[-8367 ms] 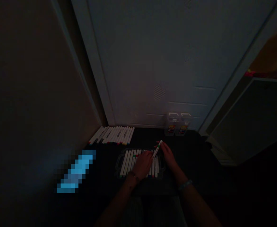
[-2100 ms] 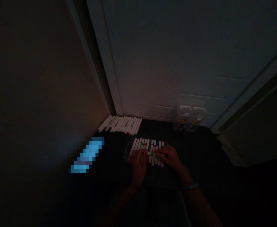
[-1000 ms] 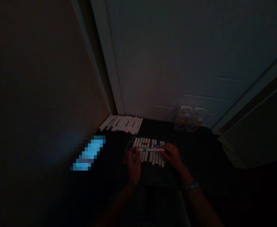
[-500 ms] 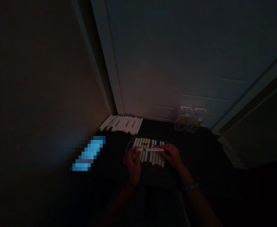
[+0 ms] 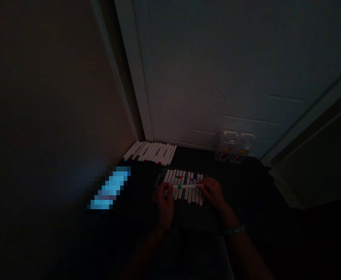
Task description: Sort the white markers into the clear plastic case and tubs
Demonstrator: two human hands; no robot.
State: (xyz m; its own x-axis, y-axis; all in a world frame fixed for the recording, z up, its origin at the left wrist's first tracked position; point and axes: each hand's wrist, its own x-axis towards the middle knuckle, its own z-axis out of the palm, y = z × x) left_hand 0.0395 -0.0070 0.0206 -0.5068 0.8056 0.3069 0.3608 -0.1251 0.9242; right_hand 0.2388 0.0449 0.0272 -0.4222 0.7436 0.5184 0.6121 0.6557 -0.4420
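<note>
The scene is very dark. A white marker with a green band (image 5: 187, 187) lies crosswise between both hands. My left hand (image 5: 165, 201) pinches its left end and my right hand (image 5: 214, 193) pinches its right end. Below the marker sits a dark tray (image 5: 159, 178) holding a row of several white markers with coloured bands. Both hands hover just over the near half of this tray.
A second row of white markers (image 5: 150, 152) lies on the dark floor by the door corner. Two clear containers (image 5: 233, 147) stand against the white door. A glowing blue blurred patch (image 5: 109, 188) lies left. A wall rises on the left.
Over the last second the marker stays held crosswise between both hands above the tray. Earlier my right hand held it upright alone, then lowered it level to the left hand.
</note>
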